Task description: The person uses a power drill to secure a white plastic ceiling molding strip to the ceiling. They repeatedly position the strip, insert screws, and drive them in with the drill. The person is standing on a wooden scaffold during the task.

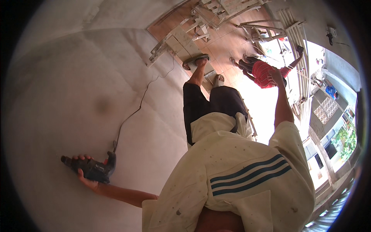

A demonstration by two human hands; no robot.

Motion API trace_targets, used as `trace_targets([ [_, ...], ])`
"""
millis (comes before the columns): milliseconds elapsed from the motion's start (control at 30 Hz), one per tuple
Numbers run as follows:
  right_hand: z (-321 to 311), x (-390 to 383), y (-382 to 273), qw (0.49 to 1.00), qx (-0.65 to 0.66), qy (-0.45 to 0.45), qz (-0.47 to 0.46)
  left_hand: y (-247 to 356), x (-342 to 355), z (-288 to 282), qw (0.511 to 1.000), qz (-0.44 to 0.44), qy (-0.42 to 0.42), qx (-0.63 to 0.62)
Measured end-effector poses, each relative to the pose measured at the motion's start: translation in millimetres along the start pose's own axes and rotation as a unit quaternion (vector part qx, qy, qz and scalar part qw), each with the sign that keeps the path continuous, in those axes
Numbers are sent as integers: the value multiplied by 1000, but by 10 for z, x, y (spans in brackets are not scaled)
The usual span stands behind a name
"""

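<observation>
My left hand (85,174) is wrapped round the body of a dark corded power drill (96,170), at the pale wall on my left. The drill's nose points left, and whether it touches the wall I cannot tell. From its handle a black cord (140,106) runs along the wall toward the planks below. My right arm reaches out on the other side, and my right hand (276,76) overlaps the red shirt of a person below. Its fingers look loosely stretched, with nothing visible in them.
My sandalled feet stand on a raised wooden plank (181,41). Below lies a tiled floor (220,48) with wooden trestles (210,17). A person in a red striped shirt (266,74) stands down there, one arm out, beside a ladder-like wooden frame (299,42). Bright daylight enters at right.
</observation>
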State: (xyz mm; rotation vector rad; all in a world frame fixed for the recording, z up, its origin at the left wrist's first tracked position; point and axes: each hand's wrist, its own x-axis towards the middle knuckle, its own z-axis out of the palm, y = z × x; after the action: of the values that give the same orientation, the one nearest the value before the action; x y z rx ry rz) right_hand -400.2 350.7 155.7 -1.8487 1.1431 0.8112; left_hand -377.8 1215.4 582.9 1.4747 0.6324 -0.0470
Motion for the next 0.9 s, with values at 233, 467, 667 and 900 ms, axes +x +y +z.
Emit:
trace_targets([
  [233, -190, 212, 539, 999, -5, -23, -22, 18, -34, -5, 999, -9, 21, 22],
  [467, -325, 300, 942, 1000, -21, -10, 9, 38, 74, 77, 998, 2, 56, 28],
  [667, 58, 219, 1080, 997, -43, -32, 59, 60, 172, -12, 999, -35, 31, 18],
  [900, 790, 90, 89, 996, 26, -86, 30, 163, 455, 215, 997, -65, 29, 10],
])
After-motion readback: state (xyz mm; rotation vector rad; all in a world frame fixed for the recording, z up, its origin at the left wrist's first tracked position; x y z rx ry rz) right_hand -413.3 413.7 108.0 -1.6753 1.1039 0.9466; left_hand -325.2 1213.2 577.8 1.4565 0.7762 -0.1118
